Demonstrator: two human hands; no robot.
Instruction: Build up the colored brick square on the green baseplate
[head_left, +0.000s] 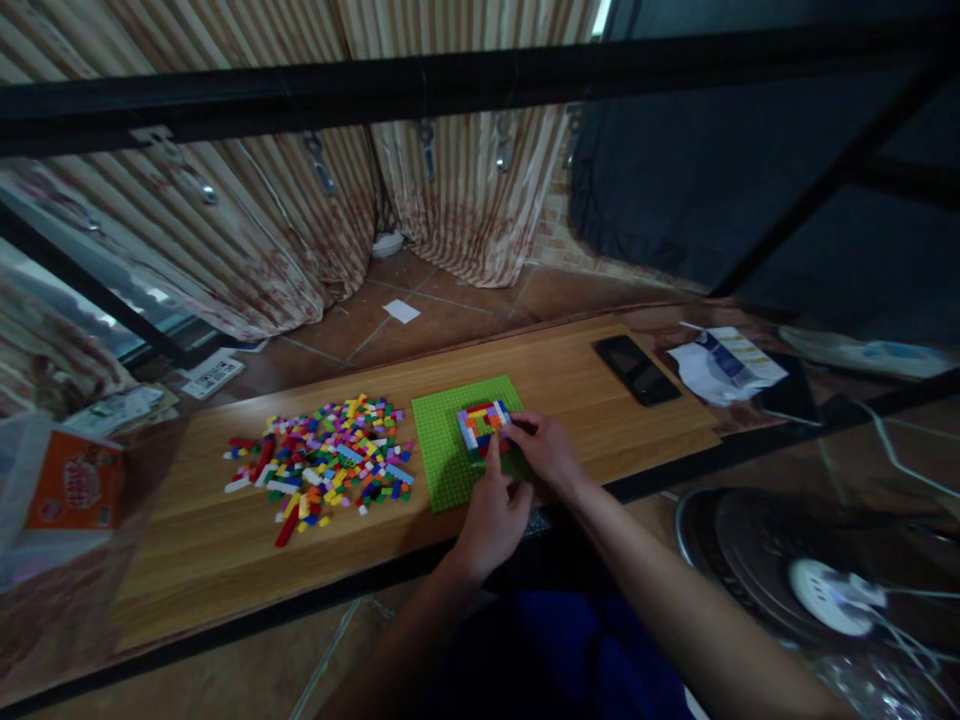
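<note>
A green baseplate (442,440) lies on the wooden board (195,540). On its right part stands a small multicoloured brick build (481,424). My left hand (491,515) rests at the plate's near edge, its index finger stretched up to the front of the build. My right hand (546,450) touches the build's right side with its fingertips; whether a brick sits between them is hidden. A loose pile of coloured bricks (322,465) is spread to the left of the plate.
A dark phone (636,368) lies on the board at the right, with papers (724,365) beyond it. An orange box (75,480) sits at far left. A fan (817,580) stands on the floor at lower right. A black bar (450,85) crosses overhead.
</note>
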